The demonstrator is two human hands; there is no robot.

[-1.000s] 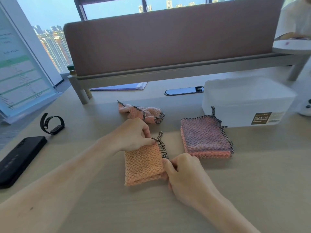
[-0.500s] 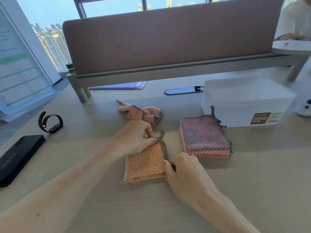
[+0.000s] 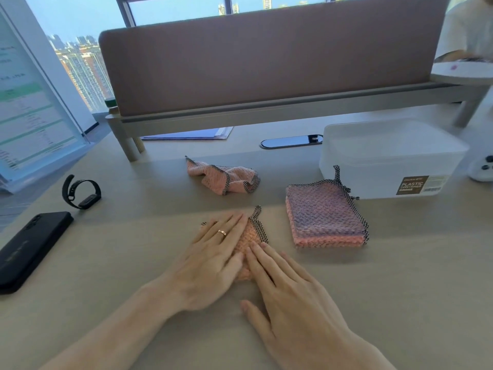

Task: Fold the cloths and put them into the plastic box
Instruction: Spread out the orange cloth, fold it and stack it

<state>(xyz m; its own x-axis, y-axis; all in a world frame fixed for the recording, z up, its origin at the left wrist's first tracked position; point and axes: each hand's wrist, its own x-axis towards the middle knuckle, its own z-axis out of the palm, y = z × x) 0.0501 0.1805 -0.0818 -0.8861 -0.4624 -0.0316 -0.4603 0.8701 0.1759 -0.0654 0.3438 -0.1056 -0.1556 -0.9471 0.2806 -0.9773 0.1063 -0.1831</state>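
Observation:
A small folded orange cloth (image 3: 250,235) with a checked black-and-white border lies on the desk, mostly covered by my hands. My left hand (image 3: 210,259) rests flat on its left part, fingers spread. My right hand (image 3: 288,295) lies flat on its lower right part. To the right sits a stack of folded cloths (image 3: 324,217), purple on top, pink beneath. Behind it stands the translucent plastic box (image 3: 386,158) with its lid on. A crumpled pink cloth (image 3: 222,176) lies further back in the middle.
A black phone (image 3: 29,249) and a black wristband (image 3: 81,190) lie at the left. A padded divider (image 3: 266,65) on a metal frame runs along the back, with a cable slot (image 3: 290,142) and blue papers (image 3: 192,134) beneath. A white device (image 3: 482,166) sits at the right edge.
Both hands pinched the orange cloth's edges before; now they lie flat and open on top of it, pressing it down. The cloth looks narrower than before.

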